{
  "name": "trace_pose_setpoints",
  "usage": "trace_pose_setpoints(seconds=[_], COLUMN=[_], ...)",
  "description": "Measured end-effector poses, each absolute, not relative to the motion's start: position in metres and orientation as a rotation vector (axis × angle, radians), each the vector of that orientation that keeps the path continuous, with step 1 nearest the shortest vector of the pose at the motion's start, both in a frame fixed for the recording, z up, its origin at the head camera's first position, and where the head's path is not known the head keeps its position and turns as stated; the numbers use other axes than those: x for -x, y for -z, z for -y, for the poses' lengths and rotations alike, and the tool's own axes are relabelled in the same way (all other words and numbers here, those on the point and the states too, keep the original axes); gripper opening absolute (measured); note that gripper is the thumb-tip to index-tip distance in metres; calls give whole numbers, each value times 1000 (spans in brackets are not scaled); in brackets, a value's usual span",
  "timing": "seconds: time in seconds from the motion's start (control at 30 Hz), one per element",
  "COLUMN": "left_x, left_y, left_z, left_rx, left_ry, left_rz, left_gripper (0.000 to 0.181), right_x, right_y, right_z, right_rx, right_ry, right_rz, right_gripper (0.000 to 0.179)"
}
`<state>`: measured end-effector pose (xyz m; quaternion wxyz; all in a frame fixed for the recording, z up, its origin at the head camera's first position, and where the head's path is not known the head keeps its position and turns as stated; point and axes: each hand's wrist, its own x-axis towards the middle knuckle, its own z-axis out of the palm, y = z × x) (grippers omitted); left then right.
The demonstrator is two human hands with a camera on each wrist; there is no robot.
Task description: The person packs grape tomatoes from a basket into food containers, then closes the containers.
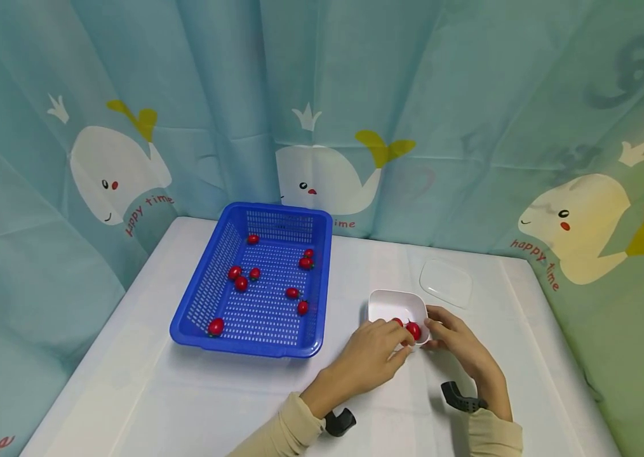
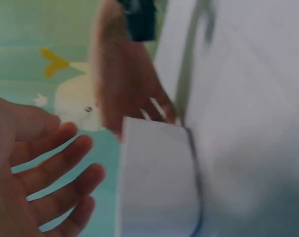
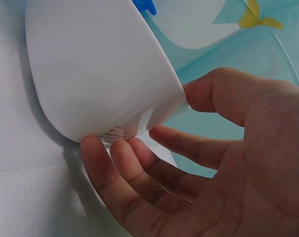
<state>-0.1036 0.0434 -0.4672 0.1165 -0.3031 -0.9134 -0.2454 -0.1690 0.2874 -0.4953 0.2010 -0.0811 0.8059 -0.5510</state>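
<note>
Nearest are two beige sleeves, with black curved pieces at the wrists. The left hand reaches over the near left corner of a white box; its grip is loose, fingers softly bent, thumb tip close to the forefinger, and the left wrist view shows nothing held between them. The right hand has its grip on the box: the thumb presses at the rim, and the other fingers are bent against the side and lower edge, so that the right side sits pinched between them.

The box stands on a white cloth-covered desk, to the right of centre. It is small and open-topped, smooth and plain, with rounded corners and a thin rim; the right wrist view shows a patch of fine dark lines low on it, near the fingertips. At least two cherry tomatoes lie inside at the near right, glossy red, one with a bit of green stem; the left fingers partly hide them.

To the left is a blue basket with slotted walls and floor. Nine red tomatoes are scattered in it. Beyond the box, apart from it, a clear lid with rounded corners lies flat. Behind everything hangs a pale blue-green curtain printed with white whales, yellow tails and "happy time".
</note>
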Motion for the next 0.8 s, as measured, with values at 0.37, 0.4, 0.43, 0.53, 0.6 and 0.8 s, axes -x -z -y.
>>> trace_pose_setpoints(seconds=[0.37,0.4,0.43,0.53,0.6,0.8], left_x=[80,78,77,72,69,66], left_y=[427,424,422,414,410,397], left_z=[5,11,17,36,50,93], left_rx=[1102,1088,1073,1020,986,921], left_ry=[1143,1175,1198,1278,1322,1330], left_rz=[2757,2781,2800,2856,2889,2960], left_gripper=[17,17,17,17,17,18], right_x=[170,170,171,171,171,170], right_y=[493,493,493,493,493,495], right_z=[-286,-286,-286,-286,-286,-285], right_rx=[178,173,169,162,161,150], right_ry=[1483,1479,1477,1471,1468,1463], right_rz=[-2279,-2279,-2279,-2278,-2277,-2278], right_gripper=[56,56,56,56,57,57])
